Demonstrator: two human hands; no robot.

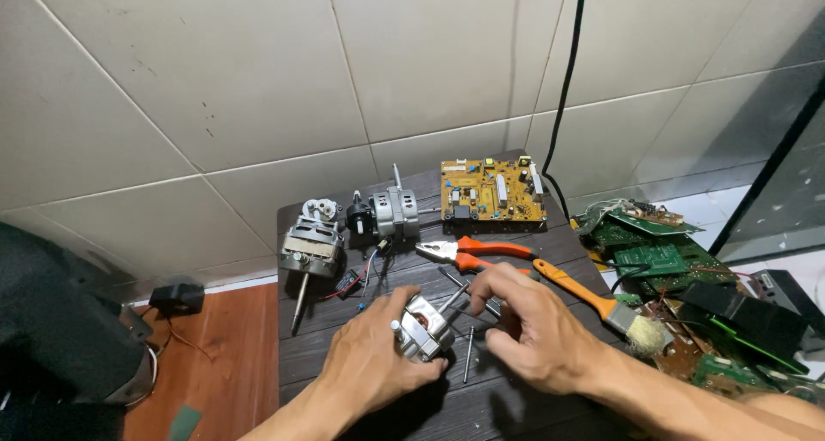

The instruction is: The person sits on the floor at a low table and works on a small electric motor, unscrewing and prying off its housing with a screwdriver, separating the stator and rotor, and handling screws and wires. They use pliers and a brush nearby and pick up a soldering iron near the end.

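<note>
both hands work low over a dark slatted tabletop (516, 407): the left hand (374, 355) is clamped around a small metal motor (423, 327) near the front edge, the right hand (528, 321) curled beside it, fingers pinched together, on what i cannot tell. behind lie pliers (468, 250), a brush (601, 303), two more motors (311, 245) and a yellow circuit board (491, 192) against a pale tiled wall (258, 80).

head camera, looking down, close over table (533, 407)
</note>
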